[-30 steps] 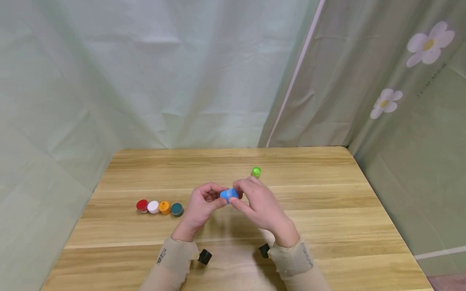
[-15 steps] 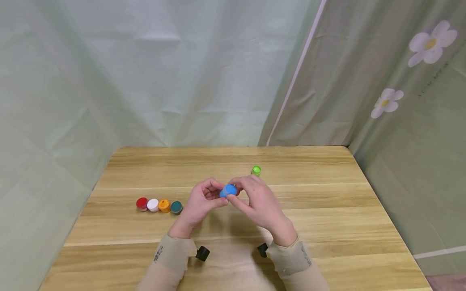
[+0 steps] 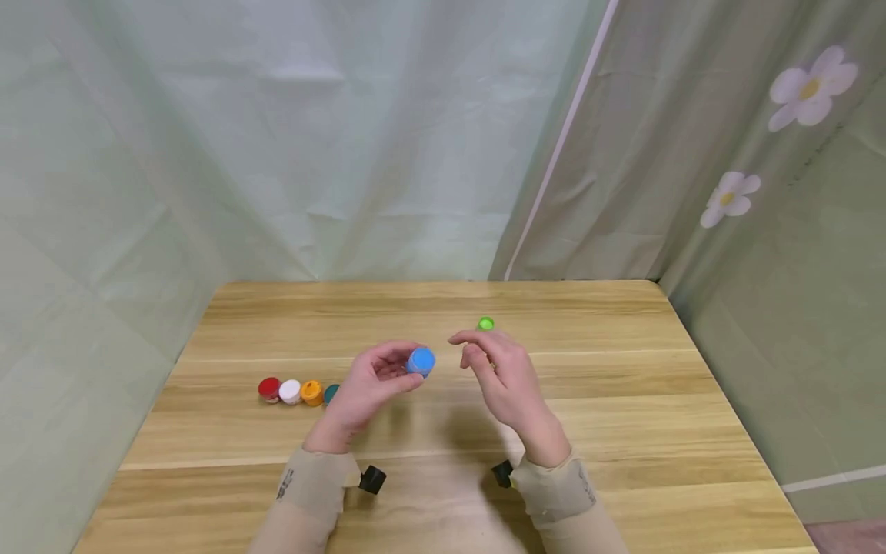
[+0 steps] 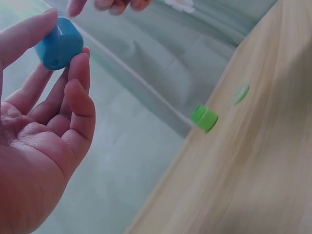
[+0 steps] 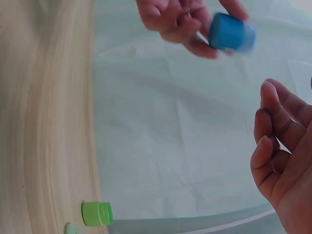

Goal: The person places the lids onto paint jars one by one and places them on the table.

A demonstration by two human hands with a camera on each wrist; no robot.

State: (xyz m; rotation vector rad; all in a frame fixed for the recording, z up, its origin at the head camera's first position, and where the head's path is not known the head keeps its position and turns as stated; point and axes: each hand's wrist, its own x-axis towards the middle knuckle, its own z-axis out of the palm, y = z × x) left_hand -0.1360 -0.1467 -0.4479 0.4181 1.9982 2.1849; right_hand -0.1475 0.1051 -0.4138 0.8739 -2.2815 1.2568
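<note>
My left hand (image 3: 361, 391) pinches a small blue paint jar (image 3: 421, 362) between thumb and fingers, raised over the table. The jar's round blue end faces up toward the head camera; in the right wrist view its other end looks paler and blurred. A short gap to the right, my right hand (image 3: 508, 385) hovers with loosely bent fingers and nothing in them. Beyond it on the table stands an uncovered green paint jar (image 4: 204, 118), partly hidden by the right hand in the head view. A flat green lid (image 4: 242, 93) lies near that jar.
To the left of my left hand, a row of paint jars stands on the wooden table (image 3: 623, 431): red (image 3: 269, 389), white (image 3: 290, 392), orange (image 3: 312, 393) and dark teal (image 3: 331, 394), the teal one partly covered by the hand. Curtains (image 3: 388, 154) hang behind the table.
My right hand has let go of the blue jar and moved off to the right. The left hand has shifted slightly left with the jar, now tipped with its round end toward the head camera.
</note>
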